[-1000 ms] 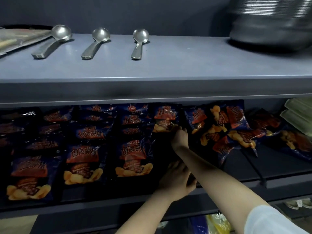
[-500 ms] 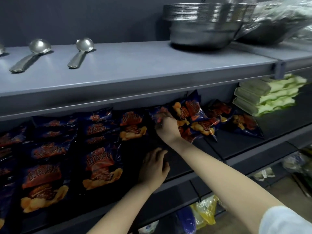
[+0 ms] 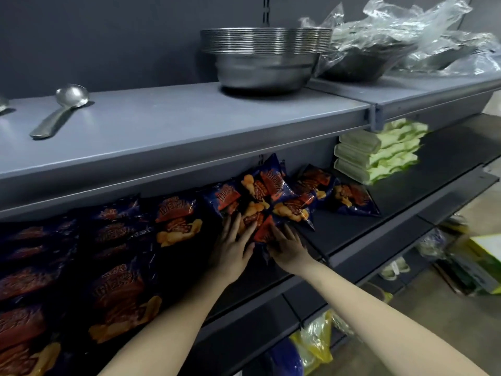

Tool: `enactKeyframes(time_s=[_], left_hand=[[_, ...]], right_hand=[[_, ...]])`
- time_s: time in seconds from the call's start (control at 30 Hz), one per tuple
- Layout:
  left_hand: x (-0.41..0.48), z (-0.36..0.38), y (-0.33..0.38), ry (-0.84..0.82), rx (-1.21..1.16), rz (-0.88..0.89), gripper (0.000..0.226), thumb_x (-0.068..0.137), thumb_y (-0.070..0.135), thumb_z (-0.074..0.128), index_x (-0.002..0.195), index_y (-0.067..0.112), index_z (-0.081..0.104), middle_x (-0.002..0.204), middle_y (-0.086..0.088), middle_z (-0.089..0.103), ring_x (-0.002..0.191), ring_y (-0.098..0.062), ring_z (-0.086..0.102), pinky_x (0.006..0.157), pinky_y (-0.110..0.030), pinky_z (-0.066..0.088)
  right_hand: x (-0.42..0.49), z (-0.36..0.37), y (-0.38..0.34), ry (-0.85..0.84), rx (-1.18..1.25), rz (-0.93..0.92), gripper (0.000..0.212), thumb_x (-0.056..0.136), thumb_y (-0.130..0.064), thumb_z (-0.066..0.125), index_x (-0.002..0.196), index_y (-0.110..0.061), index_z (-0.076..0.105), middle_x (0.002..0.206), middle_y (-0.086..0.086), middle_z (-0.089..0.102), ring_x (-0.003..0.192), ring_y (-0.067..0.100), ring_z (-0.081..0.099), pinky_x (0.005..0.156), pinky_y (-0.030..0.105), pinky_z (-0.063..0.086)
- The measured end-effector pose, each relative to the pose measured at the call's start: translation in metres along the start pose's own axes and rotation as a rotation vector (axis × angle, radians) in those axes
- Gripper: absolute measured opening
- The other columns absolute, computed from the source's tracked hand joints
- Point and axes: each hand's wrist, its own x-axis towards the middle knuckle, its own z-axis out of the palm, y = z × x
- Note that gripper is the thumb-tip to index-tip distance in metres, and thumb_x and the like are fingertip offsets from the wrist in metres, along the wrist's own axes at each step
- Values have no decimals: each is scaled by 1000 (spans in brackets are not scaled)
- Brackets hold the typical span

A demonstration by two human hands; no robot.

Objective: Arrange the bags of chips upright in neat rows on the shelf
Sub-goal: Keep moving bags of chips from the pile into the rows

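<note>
**Here: left hand (image 3: 233, 248) and right hand (image 3: 288, 246) on the loose pile (image 3: 267, 195)**

Both forearms reach in from the lower edge and converge at the near side of the pile. The left hand lies palm down, its fingers straight and spread across the pile's near bags. The right hand lies beside it with its fingers extended forward. A red-cornered bag (image 3: 263, 232) sits between the two hands, and no curled grip shows on either one.

The pile lies on the dark lower shelf (image 3: 352, 234), under a grey upper shelf (image 3: 189, 126). The upper shelf carries a spoon (image 3: 62, 109), stacked steel bowls (image 3: 263, 61) and crumpled plastic wrap (image 3: 393, 31). Green-and-white packs (image 3: 379, 156) are stacked further right on the lower level. A cardboard box (image 3: 482, 264) stands on the floor (image 3: 433, 316).

The rows of chip bags (image 3: 116, 270) to the left lie face up, with their long axes running front to back. The pile's bags are skewed at mixed angles (one corner points up toward the upper shelf).
</note>
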Motion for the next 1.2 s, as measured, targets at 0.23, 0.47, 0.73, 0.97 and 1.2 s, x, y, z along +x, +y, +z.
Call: enactKeyframes(time_s=[0.23,0.47,0.73,0.97,1.2], left_hand=[[-11,10,-9,-53,48,-36,61,89,50,28,143,23,33,151,-12,31,136,-36,33,103,-55,32],[-11,13,-9,-96,22,-68,75,82,63,8,149,31,10,158,-4,3,144,-29,4,114,-49,12],[-14,1,11,-138,-117,-197,68,89,58,33,149,31,13,158,-3,0,142,-34,7,113,-47,15],[-54,-20,64,-224,-276,-306,65,90,40,53,145,32,20,155,-1,-8,138,-35,9,111,-43,26],[-70,-33,47,-107,-308,-396,75,88,38,55,147,27,9,154,-7,-3,136,-33,20,108,-40,32]], right_hand=[[-11,16,-7,107,-145,-91,73,94,-59,29,148,-32,-13,155,0,-23,143,21,-22,115,50,-7],[-11,24,-9,150,-135,-98,71,95,-56,26,148,-29,-14,156,2,-22,144,21,-18,117,48,-3],[-10,21,-14,157,52,-100,71,94,-43,43,151,-26,3,158,4,-10,146,26,2,118,45,6],[-25,20,-27,588,565,45,55,89,-33,59,137,-12,41,142,8,41,129,25,42,90,26,36],[-24,-2,-47,528,583,-51,54,85,-22,65,134,-19,43,122,3,64,113,21,58,78,16,36]])
